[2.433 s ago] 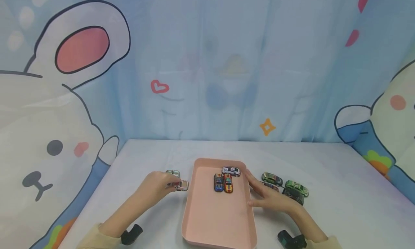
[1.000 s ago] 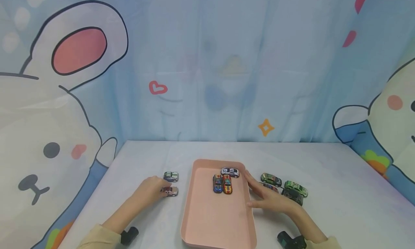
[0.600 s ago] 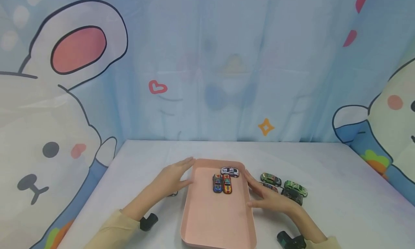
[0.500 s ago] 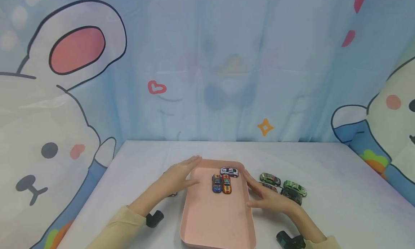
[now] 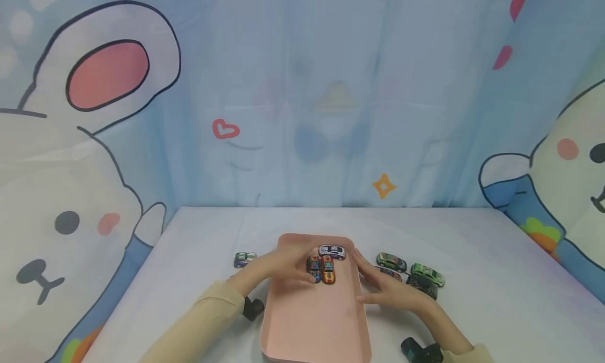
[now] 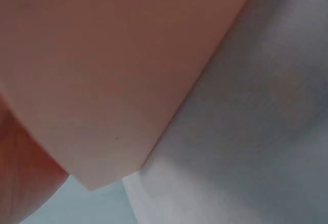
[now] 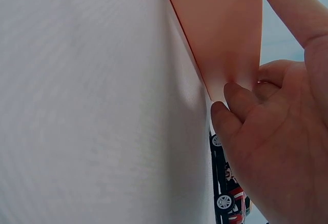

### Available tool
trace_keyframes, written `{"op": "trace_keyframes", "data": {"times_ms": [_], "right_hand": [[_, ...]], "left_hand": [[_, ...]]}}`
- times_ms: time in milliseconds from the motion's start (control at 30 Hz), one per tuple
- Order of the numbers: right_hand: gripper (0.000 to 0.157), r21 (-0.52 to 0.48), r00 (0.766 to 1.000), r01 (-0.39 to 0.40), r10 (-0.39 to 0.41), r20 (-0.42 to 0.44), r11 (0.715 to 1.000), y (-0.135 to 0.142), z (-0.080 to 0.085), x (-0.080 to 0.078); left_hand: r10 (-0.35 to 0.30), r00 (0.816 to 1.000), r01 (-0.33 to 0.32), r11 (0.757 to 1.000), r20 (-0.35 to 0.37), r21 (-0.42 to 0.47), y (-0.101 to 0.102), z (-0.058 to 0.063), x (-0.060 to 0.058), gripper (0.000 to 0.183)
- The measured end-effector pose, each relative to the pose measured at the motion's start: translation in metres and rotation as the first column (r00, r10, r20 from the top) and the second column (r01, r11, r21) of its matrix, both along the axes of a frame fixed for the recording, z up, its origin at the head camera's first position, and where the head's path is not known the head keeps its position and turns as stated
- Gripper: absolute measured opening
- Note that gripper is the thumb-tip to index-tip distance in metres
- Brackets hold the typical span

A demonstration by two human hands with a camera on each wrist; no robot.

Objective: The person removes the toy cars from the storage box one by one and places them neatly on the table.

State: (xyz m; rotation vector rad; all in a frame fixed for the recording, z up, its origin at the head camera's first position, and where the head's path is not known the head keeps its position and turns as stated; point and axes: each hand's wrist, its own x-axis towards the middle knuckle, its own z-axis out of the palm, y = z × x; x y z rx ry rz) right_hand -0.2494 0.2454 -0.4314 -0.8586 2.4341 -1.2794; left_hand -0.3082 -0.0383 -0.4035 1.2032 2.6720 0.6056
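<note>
A pink tray [image 5: 314, 321] lies on the table with three toy cars near its far end: a blue car [image 5: 312, 272], a red and yellow car [image 5: 328, 271] and a white car [image 5: 332, 252]. My left hand [image 5: 289, 262] reaches over the left rim, its thumb and fingers spread beside the blue car, partly covering it. Whether they touch it is unclear. My right hand [image 5: 389, 289] rests against the tray's right side with thumb and fingers apart; in the right wrist view its fingertips [image 7: 233, 95] touch the outer wall.
A silver-green toy car [image 5: 244, 259] stands left of the tray. Several cars cluster to the right, among them a green car [image 5: 427, 274] and a dark car [image 5: 422, 286], close by my right wrist. A printed curtain [image 5: 331, 116] hangs behind the table.
My left hand moved a white-and-orange toy car leftward on the table and let go. It then came right, over the tray's rim to the blue car. The right hand stayed at the tray.
</note>
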Motion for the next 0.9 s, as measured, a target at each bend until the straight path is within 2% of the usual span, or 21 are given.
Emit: {"op": "trace_keyframes", "data": {"times_ms": [200,433,567,900], "right_hand": [[0.091,-0.002,1.000,-0.012,0.012,-0.005,1.000,0.0011,-0.0002,-0.0003],[0.091,-0.034,1.000,-0.029,0.029,0.001,0.999,0.0018,0.0001,-0.0009],[0.091,-0.032,1.000,-0.029,0.030,0.003,0.999,0.0019,-0.0010,-0.0012],[0.092,-0.018,1.000,-0.006,0.006,0.003,1.000,0.0020,-0.0025,-0.0010]], "left_hand": [[0.003,1.000,-0.003,1.000,0.001,-0.012,0.0002,-0.0060,-0.0021,0.089],[-0.073,0.997,0.072,0.997,-0.040,-0.035,0.0022,-0.0093,-0.0039,0.079],[-0.091,0.994,0.087,0.994,-0.060,-0.067,0.0043,-0.0094,-0.0030,0.071],[-0.063,0.986,0.032,0.981,-0.155,-0.193,0.0042,-0.0001,0.0059,0.056]]}}
